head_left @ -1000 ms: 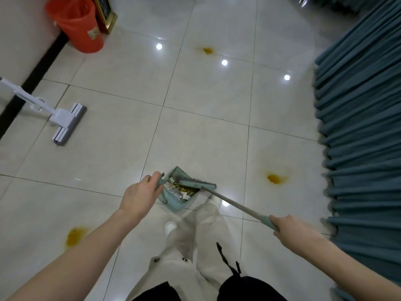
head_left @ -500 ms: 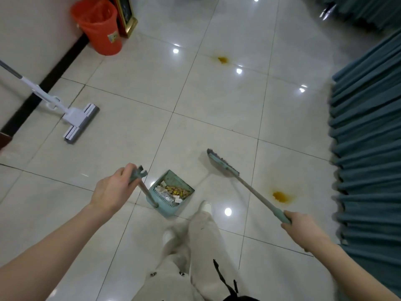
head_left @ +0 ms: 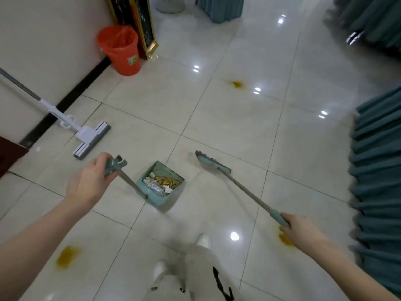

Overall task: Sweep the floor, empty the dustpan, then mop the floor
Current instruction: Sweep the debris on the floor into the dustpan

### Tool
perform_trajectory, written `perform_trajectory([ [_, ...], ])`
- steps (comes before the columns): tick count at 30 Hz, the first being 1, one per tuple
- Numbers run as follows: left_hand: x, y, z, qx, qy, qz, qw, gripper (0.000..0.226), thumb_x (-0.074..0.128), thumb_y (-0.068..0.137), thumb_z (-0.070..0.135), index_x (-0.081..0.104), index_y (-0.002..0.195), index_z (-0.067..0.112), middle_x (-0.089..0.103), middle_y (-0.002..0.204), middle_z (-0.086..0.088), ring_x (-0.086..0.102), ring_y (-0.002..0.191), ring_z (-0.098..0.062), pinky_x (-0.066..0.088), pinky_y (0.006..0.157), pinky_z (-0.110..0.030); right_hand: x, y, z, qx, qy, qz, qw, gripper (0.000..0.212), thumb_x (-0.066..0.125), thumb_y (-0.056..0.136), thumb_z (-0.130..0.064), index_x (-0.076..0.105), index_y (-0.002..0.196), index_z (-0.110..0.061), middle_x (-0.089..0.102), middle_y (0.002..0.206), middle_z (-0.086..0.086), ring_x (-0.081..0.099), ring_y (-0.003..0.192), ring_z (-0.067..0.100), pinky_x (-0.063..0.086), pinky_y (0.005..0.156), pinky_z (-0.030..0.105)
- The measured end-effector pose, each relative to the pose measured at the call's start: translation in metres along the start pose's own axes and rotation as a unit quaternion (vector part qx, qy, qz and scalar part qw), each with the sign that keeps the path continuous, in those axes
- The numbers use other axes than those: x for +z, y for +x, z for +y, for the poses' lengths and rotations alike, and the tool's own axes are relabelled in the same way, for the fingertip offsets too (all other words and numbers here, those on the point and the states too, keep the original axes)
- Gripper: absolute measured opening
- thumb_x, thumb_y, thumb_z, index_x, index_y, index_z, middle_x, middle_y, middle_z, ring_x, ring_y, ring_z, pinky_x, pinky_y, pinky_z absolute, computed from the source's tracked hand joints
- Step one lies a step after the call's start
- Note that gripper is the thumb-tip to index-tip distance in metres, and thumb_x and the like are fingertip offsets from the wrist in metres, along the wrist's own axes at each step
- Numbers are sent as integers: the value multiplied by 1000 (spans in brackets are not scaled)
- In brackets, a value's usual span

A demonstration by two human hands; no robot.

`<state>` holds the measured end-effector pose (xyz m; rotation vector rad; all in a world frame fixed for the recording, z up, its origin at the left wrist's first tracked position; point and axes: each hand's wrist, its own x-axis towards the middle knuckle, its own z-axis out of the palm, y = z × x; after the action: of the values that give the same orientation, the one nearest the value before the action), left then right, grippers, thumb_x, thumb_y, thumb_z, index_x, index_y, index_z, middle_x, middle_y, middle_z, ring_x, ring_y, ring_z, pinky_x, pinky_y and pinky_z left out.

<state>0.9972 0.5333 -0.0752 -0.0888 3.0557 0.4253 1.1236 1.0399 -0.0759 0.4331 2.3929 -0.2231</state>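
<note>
Head view: a tiled floor (head_left: 227,118) seen from above, both arms reaching forward.
Left hand (head_left: 90,181): fingers curled round the top of the dustpan's handle.
Dustpan (head_left: 161,184): between the two hands, holding scraps of rubbish.
Right hand (head_left: 302,230): fingers wrapped round the grip of the broom (head_left: 213,165), whose head lies right of the dustpan, apart from it.
Mop (head_left: 91,137): head on the floor near the wall.
Orange bin (head_left: 121,51): against the wall, beyond the mop.
Stains: yellow patches scattered on the tiles.

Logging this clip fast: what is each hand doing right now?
Left hand: closed around the top of the dustpan handle.
Right hand: closed around the end of the broom handle.
</note>
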Motion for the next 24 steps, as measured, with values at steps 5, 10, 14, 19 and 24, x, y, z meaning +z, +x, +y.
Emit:
perform_trajectory([
  [5, -36, 51, 23, -36, 9, 35, 999, 30, 60, 90, 33, 40, 105, 18, 60, 94, -10, 57, 71, -31, 50, 57, -47, -61, 55, -36, -57, -49, 29, 997, 16, 54, 92, -34, 55, 108, -34, 64, 87, -5, 62, 75, 15, 54, 67, 33],
  [10, -65, 108, 27, -4, 62, 85, 994, 30, 57, 91, 37, 39, 105, 18, 58, 88, -6, 54, 60, -20, 35, 41, -28, -127, 111, -107, -134, -100, 52, 985, 17, 54, 92, -34, 57, 106, -26, 67, 97, 5, 64, 87, 27, 53, 73, 35],
  [14, -82, 170, 22, -5, 78, 104, 991, 28, 56, 92, 35, 38, 103, 17, 56, 87, -6, 51, 58, -23, 30, 42, -29, -179, 155, -177, -176, -110, 76, 975, 19, 51, 93, -33, 57, 109, -24, 66, 102, 10, 64, 93, 30, 44, 67, 31],
  [19, -105, 269, 0, -14, 88, 128, 988, 31, 56, 92, 36, 42, 103, 10, 59, 82, -13, 44, 51, -27, 38, 45, -37, -240, 214, -266, -205, -102, 104, 968, 18, 52, 92, -33, 57, 107, -25, 65, 97, 7, 63, 87, 30, 49, 68, 34],
  [24, -140, 368, -42, -26, 127, 122, 984, 32, 53, 93, 40, 42, 106, 13, 66, 91, -15, 60, 59, -37, 38, 47, -37, -307, 271, -340, -219, -93, 141, 961, 17, 51, 91, -36, 56, 105, -29, 66, 92, 3, 63, 82, 25, 55, 72, 39],
])
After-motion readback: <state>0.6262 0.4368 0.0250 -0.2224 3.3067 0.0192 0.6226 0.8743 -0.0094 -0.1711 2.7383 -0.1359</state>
